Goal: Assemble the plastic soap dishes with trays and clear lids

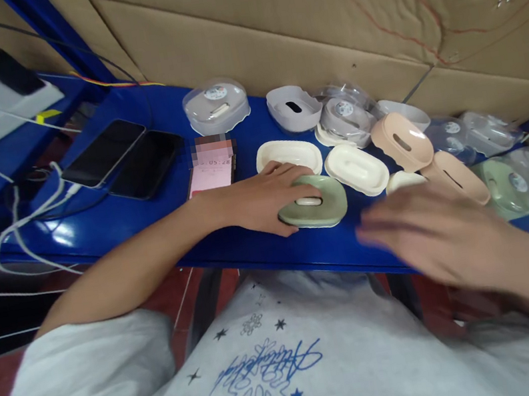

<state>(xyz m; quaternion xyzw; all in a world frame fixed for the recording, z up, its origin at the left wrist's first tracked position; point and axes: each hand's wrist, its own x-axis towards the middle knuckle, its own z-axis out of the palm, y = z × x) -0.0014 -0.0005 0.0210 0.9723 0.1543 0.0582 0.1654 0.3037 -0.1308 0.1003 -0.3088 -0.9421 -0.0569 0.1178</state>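
My left hand (264, 198) grips the left side of a green oval lid (319, 206) with a slot in its middle, resting near the front edge of the blue shelf (144, 208). My right hand (422, 229) hovers to the right of it, smeared by motion, fingers stretched out and holding nothing. Just behind lie two cream oval lids (287, 152) (357, 169). Pink oval parts (401, 141) and a second pink one (456, 176) sit beside the right hand.
Clear plastic-covered oval cases (216, 106) and a grey one (293, 109) stand along the cardboard wall (316, 20). More wrapped cases (520, 182) crowd the right end. Two dark phones (102, 154) (144, 164), a pink-screened phone (212, 169) and white cables (28, 214) lie at left.
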